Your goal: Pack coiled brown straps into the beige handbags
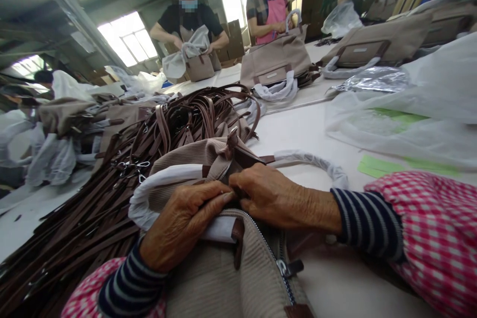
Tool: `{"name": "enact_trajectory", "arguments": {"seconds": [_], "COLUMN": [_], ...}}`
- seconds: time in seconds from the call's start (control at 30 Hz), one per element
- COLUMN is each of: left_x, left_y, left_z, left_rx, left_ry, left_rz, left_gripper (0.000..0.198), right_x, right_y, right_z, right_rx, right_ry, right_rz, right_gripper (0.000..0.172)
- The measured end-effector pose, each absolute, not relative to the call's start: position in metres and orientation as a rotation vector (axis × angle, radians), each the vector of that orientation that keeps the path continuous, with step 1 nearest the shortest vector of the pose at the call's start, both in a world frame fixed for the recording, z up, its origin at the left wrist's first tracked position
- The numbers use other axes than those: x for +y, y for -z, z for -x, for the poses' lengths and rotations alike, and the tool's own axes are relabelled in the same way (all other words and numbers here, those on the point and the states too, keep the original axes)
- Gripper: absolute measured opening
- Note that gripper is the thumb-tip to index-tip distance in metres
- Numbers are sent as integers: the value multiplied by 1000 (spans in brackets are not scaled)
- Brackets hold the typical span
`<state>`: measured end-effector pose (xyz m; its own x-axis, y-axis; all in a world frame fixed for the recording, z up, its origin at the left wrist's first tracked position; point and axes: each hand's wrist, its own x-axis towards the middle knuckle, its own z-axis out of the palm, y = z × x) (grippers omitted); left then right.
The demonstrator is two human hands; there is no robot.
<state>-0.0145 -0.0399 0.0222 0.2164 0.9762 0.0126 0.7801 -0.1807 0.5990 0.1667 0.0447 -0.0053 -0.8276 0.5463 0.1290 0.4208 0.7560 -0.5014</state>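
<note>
A beige ribbed bag [208, 278] with brown trim lies in front of me, its zipper [266, 243] undone. My left hand [186, 218] is closed at the near edge of the opening, thumb and fingers pressed together beside a wrapped handle [164, 179]. Opposite it, my right hand [268, 194] has its fingers curled into the opening, and the fingertips of both hands nearly meet. What they pinch inside is hidden. The second wrapped handle [316, 159] extends to the right, behind my right wrist.
A heap of brown straps [93, 208] with metal clips spreads along the left. Plastic film [417, 109] and green paper [380, 165] lie on the right. Finished-looking bags [279, 57] stand farther back, where two masked people [188, 15] handle bags. Wrapped handles [52, 154] pile up far left.
</note>
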Motion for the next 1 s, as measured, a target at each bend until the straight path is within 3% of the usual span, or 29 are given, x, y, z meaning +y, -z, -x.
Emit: {"name": "enact_trajectory", "arguments": {"seconds": [0.37, 0.5, 0.63, 1.0], "left_x": [-39, -38, -38, -40], "left_y": [-21, -20, -20, -25], "left_z": [14, 15, 15, 16], "left_rx": [1602, 1617, 1605, 1587], "left_ry": [-597, -575, -578, -537], "left_rz": [-2009, -2043, -2039, -2033], "left_gripper": [30, 35, 35, 33], "right_x": [52, 51, 54, 68], "right_y": [2, -5, -10, -16], "right_z": [-158, -161, -164, -185], "right_rx": [-2796, -2938, -3019, -2871], "right_ry": [-598, -384, -261, -781], "right_rz": [721, 528, 512, 786], "right_gripper": [13, 20, 15, 12]}}
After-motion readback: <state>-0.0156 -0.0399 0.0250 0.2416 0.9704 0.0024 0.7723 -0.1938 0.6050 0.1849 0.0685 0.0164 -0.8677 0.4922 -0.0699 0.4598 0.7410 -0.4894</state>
